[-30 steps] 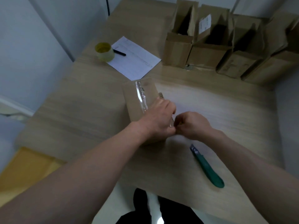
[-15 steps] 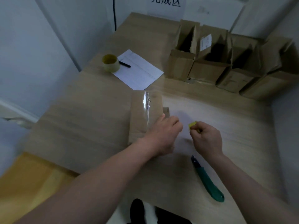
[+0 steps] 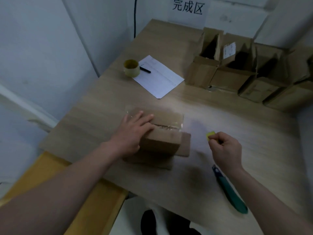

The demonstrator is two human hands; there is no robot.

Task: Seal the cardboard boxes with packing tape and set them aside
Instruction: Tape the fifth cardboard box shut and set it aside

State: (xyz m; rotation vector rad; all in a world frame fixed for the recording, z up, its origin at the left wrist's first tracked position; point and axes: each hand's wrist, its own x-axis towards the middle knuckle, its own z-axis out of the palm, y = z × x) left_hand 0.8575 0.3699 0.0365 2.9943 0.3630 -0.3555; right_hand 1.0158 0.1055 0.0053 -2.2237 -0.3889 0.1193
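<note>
Near the counter's front edge, the left hand lies flat on the box, smoothing tape. The right hand pinches a yellow scrap, likely waste.

Dim, bluish cast; soft blur throughout; glare patch on table; wide-angle bending at edges.

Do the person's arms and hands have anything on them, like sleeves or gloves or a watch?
No. Both forearms are bare as far as the picture shows, with no sleeves in view. The left hand and the right hand wear no gloves, and no watch, ring or bracelet can be seen.
</note>
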